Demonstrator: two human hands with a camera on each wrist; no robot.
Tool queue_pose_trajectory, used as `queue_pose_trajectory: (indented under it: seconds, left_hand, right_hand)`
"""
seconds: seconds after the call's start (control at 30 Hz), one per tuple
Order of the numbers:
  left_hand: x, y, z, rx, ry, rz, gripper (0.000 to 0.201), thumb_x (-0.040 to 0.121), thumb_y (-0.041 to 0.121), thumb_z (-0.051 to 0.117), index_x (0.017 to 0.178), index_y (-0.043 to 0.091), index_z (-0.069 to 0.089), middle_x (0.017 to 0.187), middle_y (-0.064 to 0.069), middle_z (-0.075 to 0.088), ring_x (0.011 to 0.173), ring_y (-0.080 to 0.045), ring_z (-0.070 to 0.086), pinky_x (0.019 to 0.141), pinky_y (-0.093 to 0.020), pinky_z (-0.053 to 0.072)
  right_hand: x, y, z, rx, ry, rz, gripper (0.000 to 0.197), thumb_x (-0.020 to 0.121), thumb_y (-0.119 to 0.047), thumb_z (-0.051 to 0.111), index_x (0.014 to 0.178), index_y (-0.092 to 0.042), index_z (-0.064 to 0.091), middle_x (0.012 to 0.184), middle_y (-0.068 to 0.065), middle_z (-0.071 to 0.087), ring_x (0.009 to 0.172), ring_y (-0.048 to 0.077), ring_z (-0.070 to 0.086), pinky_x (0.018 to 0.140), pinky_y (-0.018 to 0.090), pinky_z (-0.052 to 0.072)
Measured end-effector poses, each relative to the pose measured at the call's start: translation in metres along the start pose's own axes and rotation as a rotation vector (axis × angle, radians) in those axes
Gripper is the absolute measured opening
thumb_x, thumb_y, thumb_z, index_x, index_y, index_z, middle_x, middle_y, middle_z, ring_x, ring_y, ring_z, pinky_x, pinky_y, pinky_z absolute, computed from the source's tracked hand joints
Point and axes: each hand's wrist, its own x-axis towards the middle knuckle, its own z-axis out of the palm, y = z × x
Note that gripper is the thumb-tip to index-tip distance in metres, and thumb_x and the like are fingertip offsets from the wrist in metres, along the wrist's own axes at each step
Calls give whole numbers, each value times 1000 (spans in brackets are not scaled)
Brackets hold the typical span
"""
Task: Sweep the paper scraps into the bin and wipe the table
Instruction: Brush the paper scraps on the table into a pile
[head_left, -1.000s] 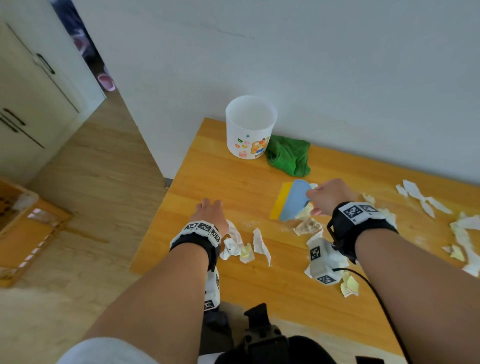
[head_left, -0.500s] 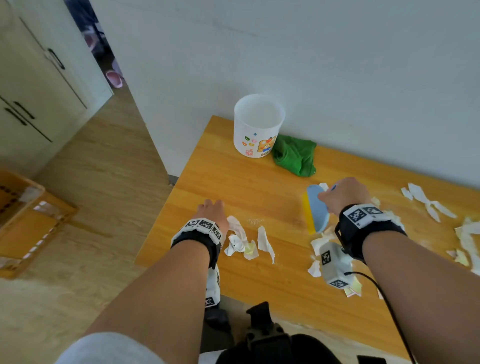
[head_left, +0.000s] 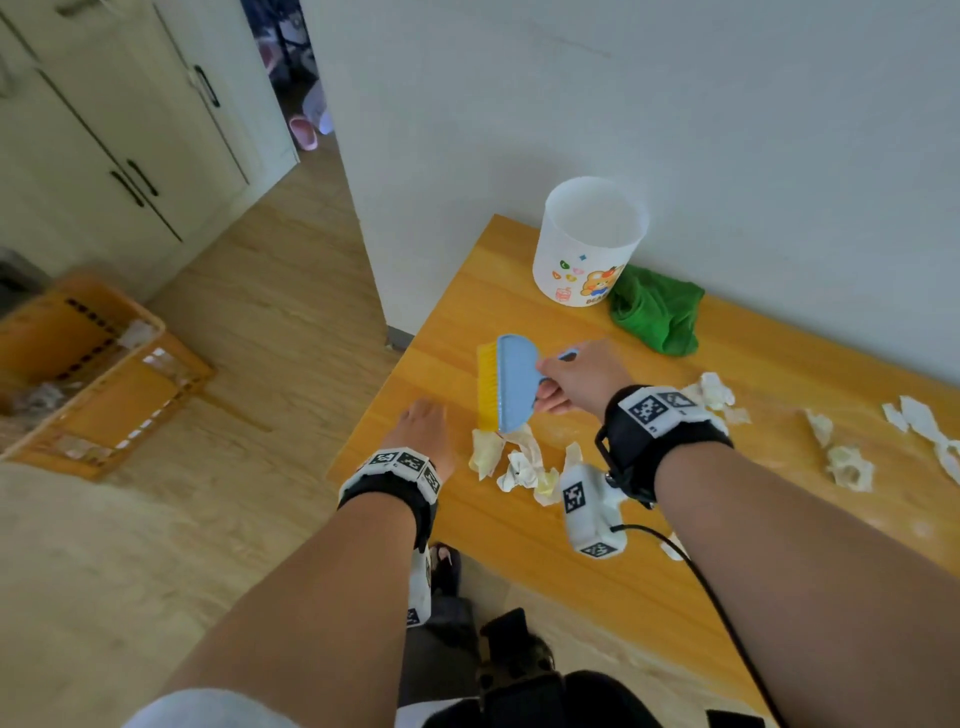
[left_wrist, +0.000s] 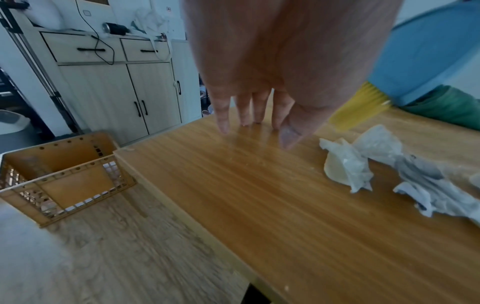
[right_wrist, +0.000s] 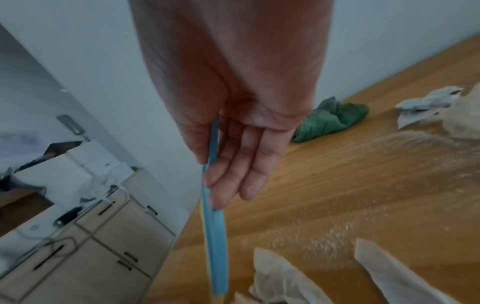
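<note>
My right hand (head_left: 566, 382) grips a blue hand brush (head_left: 514, 382) with yellow bristles (head_left: 485, 387), held edge-on in the right wrist view (right_wrist: 215, 236), its bristles just left of a heap of crumpled paper scraps (head_left: 519, 462). My left hand (head_left: 426, 426) rests flat on the wooden table (head_left: 597, 571) near its left edge, fingers (left_wrist: 223, 121) straight, close beside the heap (left_wrist: 348, 164). More scraps (head_left: 847, 465) lie to the right. The white bin (head_left: 589, 241) with cartoon stickers stands at the table's far left corner, a green cloth (head_left: 657, 309) beside it.
An orange slatted crate (head_left: 104, 374) stands on the wooden floor left of the table. Pale cabinets (head_left: 104, 135) line the far left. A white wall (head_left: 675, 104) runs behind the table. Fine crumbs (right_wrist: 350, 216) dust the tabletop.
My right hand has carried the brush leftwards across the table, pushing the scraps into one heap beside my left hand. The left hand has stayed put.
</note>
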Motion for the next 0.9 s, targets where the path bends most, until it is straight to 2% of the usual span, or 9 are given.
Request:
queue_pose_trajectory:
  seconds: [0.07, 0.17, 0.4, 0.53, 0.6, 0.7, 0.77, 0.83, 0.9]
  left_hand:
    - [-2, -3, 2, -9, 20, 17, 58, 92, 2, 47, 147, 12, 31, 156, -5, 22, 141, -26, 28, 111, -38, 35]
    - [-4, -4, 4, -14, 26, 9, 59, 93, 2, 46, 149, 13, 30, 157, -5, 20, 142, -26, 25, 113, -39, 35]
    - [-4, 12, 7, 8, 3, 13, 64, 91, 3, 51, 149, 14, 29, 158, -6, 19, 143, -27, 24, 111, -41, 38]
    - [-5, 29, 9, 25, -8, 41, 61, 92, 4, 50, 149, 12, 29, 156, -7, 22, 142, -27, 26, 112, -40, 36]
    - [-5, 33, 9, 34, -2, 42, 60, 93, 4, 50, 149, 11, 29, 156, -8, 23, 142, -27, 26, 113, -39, 35]
    - [-8, 33, 10, 30, 2, 4, 61, 92, 5, 53, 148, 12, 30, 155, -9, 24, 142, -28, 27, 112, -40, 36]
    - [-12, 30, 11, 26, 17, -34, 60, 92, 6, 53, 147, 12, 31, 153, -10, 26, 140, -28, 30, 109, -40, 39]
    - [-17, 25, 12, 22, 33, -65, 58, 93, 7, 52, 147, 12, 32, 152, -12, 27, 139, -29, 31, 108, -40, 40]
    - [-22, 19, 14, 15, 41, -81, 57, 94, 10, 52, 147, 11, 32, 151, -14, 27, 138, -30, 32, 108, -39, 40]
  right_hand:
    - [3, 3, 9, -66, 19, 3, 19, 94, -16, 55, 90, 2, 60, 70, 15, 68, 64, 27, 70, 69, 40, 60]
    - [2, 11, 5, -205, 76, 24, 22, 95, -17, 52, 81, -3, 59, 76, 15, 72, 66, 25, 72, 57, 32, 54]
    - [-2, 48, -45, -254, 259, 145, 24, 92, -18, 51, 73, -4, 59, 76, 13, 73, 72, 29, 72, 69, 36, 58]
    - [-12, 61, -72, -513, 437, 187, 27, 85, -22, 50, 75, -8, 70, 78, 9, 73, 72, 30, 67, 57, 28, 46]
    - [-16, 62, -80, -517, 467, 159, 26, 84, -20, 50, 73, -6, 70, 75, 11, 72, 73, 34, 67, 59, 32, 48]
    - [-20, 56, -79, -241, 356, 54, 27, 85, -14, 52, 65, 0, 64, 61, 8, 70, 60, 28, 67, 62, 35, 55]
    - [-25, 45, -68, -52, 237, 32, 22, 89, -8, 53, 70, 2, 61, 61, 13, 66, 55, 26, 62, 54, 30, 52]
    - [-30, 32, -51, 2, 109, 17, 15, 91, -6, 54, 80, 2, 61, 65, 16, 64, 54, 25, 60, 50, 26, 50]
    - [-31, 24, -32, -28, 20, -13, 16, 91, -8, 56, 82, 2, 63, 69, 18, 66, 59, 25, 64, 57, 28, 53]
